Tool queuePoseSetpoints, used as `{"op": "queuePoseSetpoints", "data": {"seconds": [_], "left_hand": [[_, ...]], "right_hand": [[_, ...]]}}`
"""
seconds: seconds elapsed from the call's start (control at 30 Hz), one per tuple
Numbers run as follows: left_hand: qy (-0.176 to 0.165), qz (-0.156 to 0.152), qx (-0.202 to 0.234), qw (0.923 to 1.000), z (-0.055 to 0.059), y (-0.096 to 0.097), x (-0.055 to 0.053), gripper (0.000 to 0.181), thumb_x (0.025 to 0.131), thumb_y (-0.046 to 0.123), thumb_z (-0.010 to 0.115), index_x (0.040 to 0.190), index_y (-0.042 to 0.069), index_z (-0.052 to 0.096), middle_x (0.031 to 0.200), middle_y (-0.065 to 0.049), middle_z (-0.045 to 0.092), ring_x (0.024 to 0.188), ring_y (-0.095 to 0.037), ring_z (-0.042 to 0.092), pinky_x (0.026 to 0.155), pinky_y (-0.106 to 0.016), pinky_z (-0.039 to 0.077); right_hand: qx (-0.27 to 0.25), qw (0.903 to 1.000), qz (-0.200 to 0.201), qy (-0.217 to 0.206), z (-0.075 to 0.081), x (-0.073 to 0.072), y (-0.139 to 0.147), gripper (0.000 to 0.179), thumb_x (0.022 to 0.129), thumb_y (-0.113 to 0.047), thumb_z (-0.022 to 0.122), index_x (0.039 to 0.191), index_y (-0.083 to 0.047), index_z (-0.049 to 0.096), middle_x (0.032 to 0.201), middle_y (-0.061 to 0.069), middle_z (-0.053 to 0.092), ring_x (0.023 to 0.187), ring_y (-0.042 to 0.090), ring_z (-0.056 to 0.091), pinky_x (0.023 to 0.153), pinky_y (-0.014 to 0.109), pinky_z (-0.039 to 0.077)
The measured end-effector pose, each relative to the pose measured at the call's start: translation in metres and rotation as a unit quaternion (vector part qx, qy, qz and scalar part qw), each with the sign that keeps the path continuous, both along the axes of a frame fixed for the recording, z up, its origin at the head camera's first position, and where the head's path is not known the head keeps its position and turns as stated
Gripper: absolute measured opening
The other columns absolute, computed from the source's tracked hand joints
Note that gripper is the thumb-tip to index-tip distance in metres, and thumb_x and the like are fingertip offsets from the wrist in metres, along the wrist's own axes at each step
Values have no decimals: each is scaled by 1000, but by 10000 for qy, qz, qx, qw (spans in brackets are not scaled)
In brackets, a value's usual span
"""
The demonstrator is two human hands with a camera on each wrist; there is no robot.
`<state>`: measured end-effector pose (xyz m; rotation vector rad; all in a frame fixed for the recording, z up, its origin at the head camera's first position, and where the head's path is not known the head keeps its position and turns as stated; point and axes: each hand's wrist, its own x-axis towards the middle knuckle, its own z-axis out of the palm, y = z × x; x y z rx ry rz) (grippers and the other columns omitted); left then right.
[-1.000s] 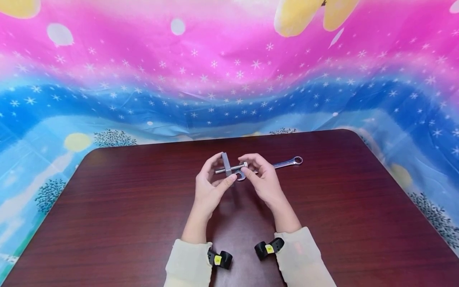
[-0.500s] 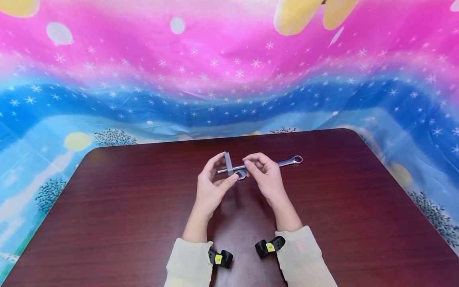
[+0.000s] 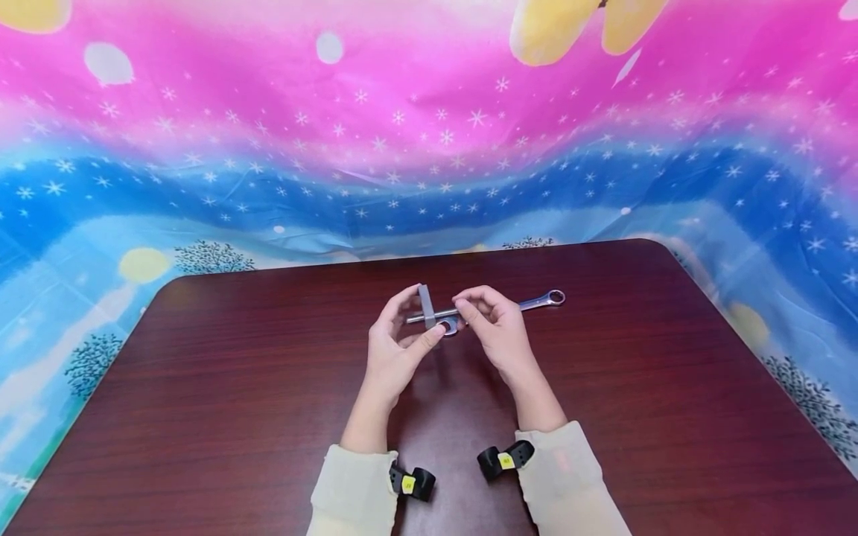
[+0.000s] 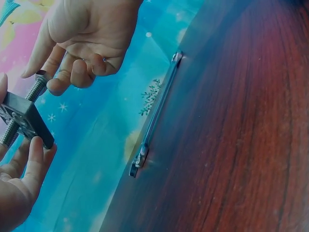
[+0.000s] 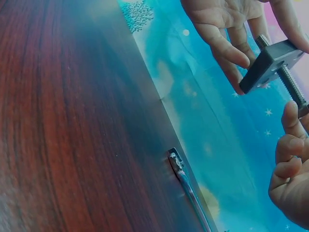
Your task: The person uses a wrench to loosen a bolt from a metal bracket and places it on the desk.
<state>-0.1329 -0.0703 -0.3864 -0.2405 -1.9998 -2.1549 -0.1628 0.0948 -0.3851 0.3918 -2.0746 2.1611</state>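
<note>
My left hand [image 3: 390,353] holds a small grey block [image 3: 426,305] on edge above the table, thumb at its near end and fingers at the far end. Through the block runs a threaded bolt [image 4: 35,91], sticking out on both sides. My right hand [image 3: 499,335] pinches the bolt's head between thumb and fingers; in the head view these fingers cover the head. The right wrist view shows the block [image 5: 270,63] with the bolt [image 5: 291,84] across it. Behind the hands lies a shiny combination wrench [image 3: 541,301], its middle hidden by my right hand.
The dark red wooden table [image 3: 255,387] carries the wrench [image 4: 157,113] near its far side. A small dark piece [image 4: 133,169] is at one wrench end; its kind is unclear. A printed cloth [image 3: 402,149] hangs behind the table. Each wrist wears a black camera [image 3: 422,484].
My right hand has shifted slightly right, and its fingers now cover the bolt head that showed a second ago. Block and bolt have moved slightly right with my left hand. The wrench lies still.
</note>
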Motion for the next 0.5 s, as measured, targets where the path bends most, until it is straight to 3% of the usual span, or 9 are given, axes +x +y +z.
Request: {"op": "queuePoseSetpoints", "data": {"seconds": [0.1,0.3,0.37,0.5], "left_hand": [[-6,-13,-5,10000,-1,0,-1,63,83,-3,75,141,6,52,126,-18,60,112,-22,59,85,-32,59],[11,78,61,10000,-3,-1,-2,63,82,-5,75,140,10,54,126,-17,60,112,-22,59,81,-28,60],[6,88,70,9999,-3,-1,-2,62,82,-5,75,139,10,54,125,-17,59,112,-23,59,80,-27,60],[-16,55,33,10000,-2,0,-1,62,83,-4,75,140,8,53,126,-17,59,113,-24,59,81,-29,60]], "right_hand": [[41,10000,-3,13,0,0,0,18,96,-7,63,106,8,65,73,-3,67,67,13,62,69,20,52],[439,9981,266,339,-1,0,3,20,93,1,63,113,5,64,99,7,67,82,9,58,69,19,49],[488,9977,293,354,-1,0,3,20,93,1,64,113,4,64,99,9,66,81,9,57,68,19,48],[434,9989,163,120,0,0,4,19,95,-5,64,111,4,65,86,1,68,74,7,59,65,20,47]]}}
